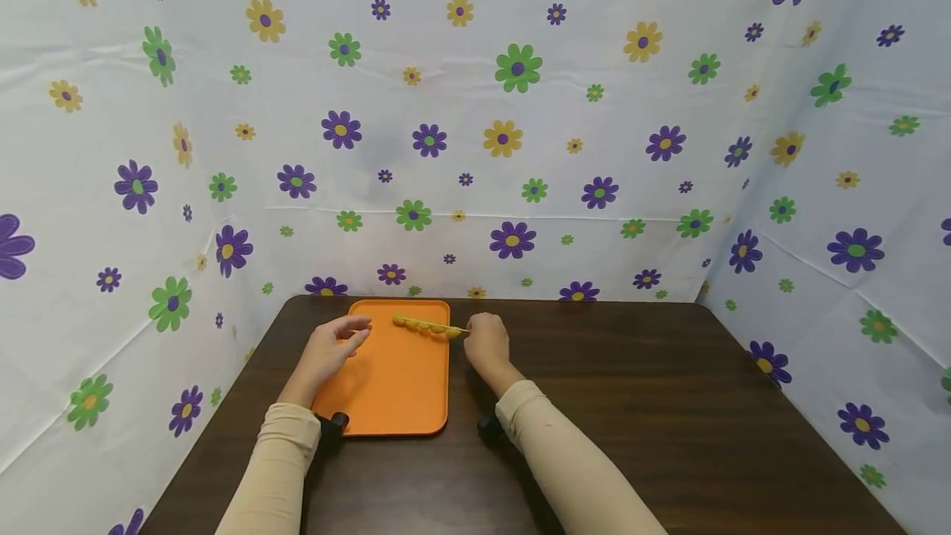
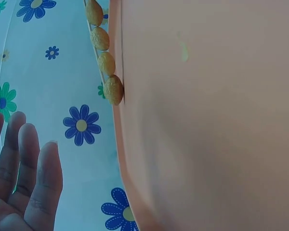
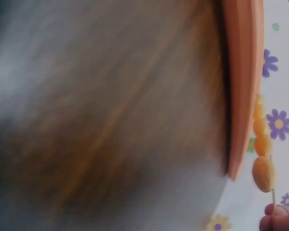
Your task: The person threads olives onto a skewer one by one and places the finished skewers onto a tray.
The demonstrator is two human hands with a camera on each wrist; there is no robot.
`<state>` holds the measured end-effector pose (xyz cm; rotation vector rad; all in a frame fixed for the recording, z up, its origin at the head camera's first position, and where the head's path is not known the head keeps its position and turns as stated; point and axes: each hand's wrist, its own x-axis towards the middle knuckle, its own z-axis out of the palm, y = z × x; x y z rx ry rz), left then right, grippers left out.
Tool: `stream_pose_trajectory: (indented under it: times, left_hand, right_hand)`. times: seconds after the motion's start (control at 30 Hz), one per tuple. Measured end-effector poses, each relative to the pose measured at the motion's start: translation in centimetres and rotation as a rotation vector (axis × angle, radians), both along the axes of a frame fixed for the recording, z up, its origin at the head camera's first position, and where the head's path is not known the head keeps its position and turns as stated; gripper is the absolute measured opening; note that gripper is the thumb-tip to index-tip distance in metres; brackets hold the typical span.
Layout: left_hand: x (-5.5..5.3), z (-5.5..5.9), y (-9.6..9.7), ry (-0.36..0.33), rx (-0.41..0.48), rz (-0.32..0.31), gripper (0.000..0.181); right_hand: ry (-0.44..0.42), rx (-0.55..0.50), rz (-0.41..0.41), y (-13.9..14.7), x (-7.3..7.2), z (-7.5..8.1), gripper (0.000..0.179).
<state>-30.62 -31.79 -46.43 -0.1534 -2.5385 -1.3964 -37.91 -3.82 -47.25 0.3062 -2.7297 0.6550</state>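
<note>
My right hand (image 1: 488, 347) pinches the bare stick end of a skewer (image 1: 427, 326) threaded with several golden-yellow, rounded pieces. In the head view the skewer reaches left from that hand over the upper part of an orange tray (image 1: 397, 390). The right wrist view shows the fingertips (image 3: 278, 217) on the thin stick, just below the lowest piece (image 3: 264, 174). My left hand (image 1: 336, 349) holds nothing and hovers over the tray's left side, fingers loosely extended and apart from the skewer. Those fingers (image 2: 47, 175) also show at the lower left of the left wrist view.
The tray lies on a dark brown wooden table (image 1: 631, 403), left of its middle. A pale greenish mark (image 2: 184, 50) shows on the tray's surface. White cloth (image 1: 461, 188) with purple, green and yellow flowers hangs behind the table and along both sides.
</note>
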Motion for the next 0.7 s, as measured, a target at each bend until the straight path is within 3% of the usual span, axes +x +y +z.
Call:
stream_pose_trajectory:
  times: [0.2,0.3,0.47,0.7]
  left_hand:
    - [0.2,-0.1,-0.4,-0.022,0.005,0.010,0.034]
    - [0.4,-0.1,-0.3,-0.034,0.018,0.015,0.033]
    - [0.5,0.1,-0.4,-0.046,0.027,0.004,0.034]
    - [0.5,0.7,-0.7,-0.072,0.030,0.004,0.036]
  right_hand:
    - [-0.089,0.142,-0.022,-1.0,1.0,1.3,0.009]
    - [-0.168,0.147,-0.016,-1.2,1.6,1.7,0.010]
    - [-0.280,0.053,0.039,-2.0,2.8,1.8,0.013]
    - [-0.416,-0.139,0.178,-4.7,4.8,1.5,0.016]
